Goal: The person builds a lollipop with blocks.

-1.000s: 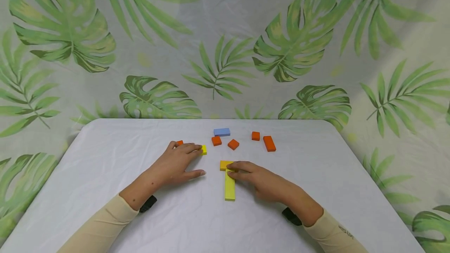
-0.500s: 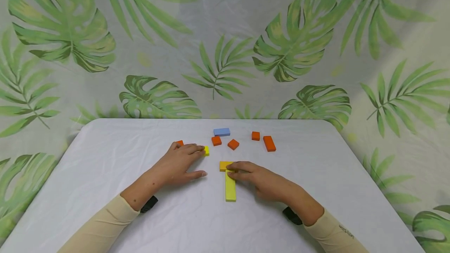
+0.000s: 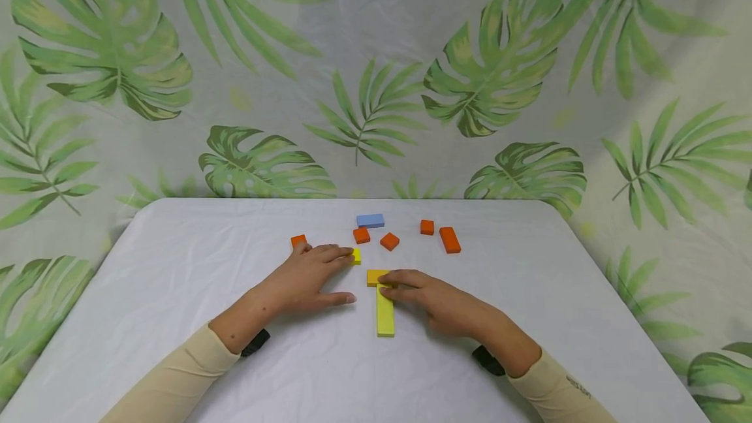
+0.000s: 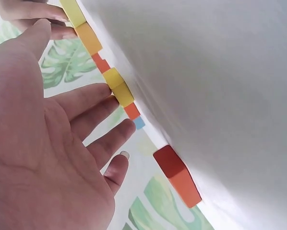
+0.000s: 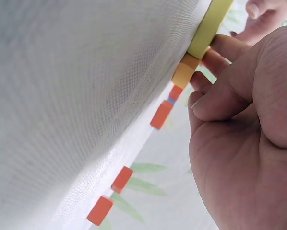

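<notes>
We've got a pale backdrop (image 3: pixel 388 25) filling the upper half of the frame, green leaves printed all over: a chunky split leaf (image 3: pixel 111 38) at upper left, a feathery frond (image 3: pixel 364 124) near the centre. Across the bottom we see a white-covered desk (image 3: pixel 564 292), far corners rounded, and brighter, warmer light towards the right edge.

Table (image 3: pixel 176 279) tally, places taken from the blue block (image 3: pixel 370 220). Blocks: 9. Blue, 1. Small red-orange blocks (image 3: pixel 390 241), 4: two close on its near side, one left, one right. Longer red-orange block (image 3: pixel 450 240), 1, farther right. Small yellow block (image 3: pixel 356 257), 1, near side. Amber block (image 3: pixel 373 278), 1, nearer the person. Long yellow-green block (image 3: pixel 384 315), 1, nearer again. Hands: 2, left hand (image 3: pixel 305 281) and right hand (image 3: pixel 440 299), both near side.
</notes>
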The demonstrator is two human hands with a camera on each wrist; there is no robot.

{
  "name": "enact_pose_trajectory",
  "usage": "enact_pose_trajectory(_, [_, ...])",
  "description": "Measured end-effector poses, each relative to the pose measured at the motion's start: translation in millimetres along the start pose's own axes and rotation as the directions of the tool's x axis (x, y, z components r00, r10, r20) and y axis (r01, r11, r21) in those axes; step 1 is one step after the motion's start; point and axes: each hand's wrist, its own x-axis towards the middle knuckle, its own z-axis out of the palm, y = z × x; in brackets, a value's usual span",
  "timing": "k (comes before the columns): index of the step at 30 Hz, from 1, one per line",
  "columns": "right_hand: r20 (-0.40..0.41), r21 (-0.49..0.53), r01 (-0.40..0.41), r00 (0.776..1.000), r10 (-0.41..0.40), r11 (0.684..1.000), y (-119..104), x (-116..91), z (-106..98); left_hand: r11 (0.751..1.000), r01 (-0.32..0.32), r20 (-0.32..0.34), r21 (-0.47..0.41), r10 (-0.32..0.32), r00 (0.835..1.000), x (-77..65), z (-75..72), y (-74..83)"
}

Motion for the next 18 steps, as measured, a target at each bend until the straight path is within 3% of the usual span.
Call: enact_pose_trajectory(18, [0.009, -0.009, -0.011, 1.000, 0.011, 1.000, 0, 2, -1, 0.999, -0.052, 0.016, -0.009, 0.052, 0.999, 11.6, 2.8, 10.2])
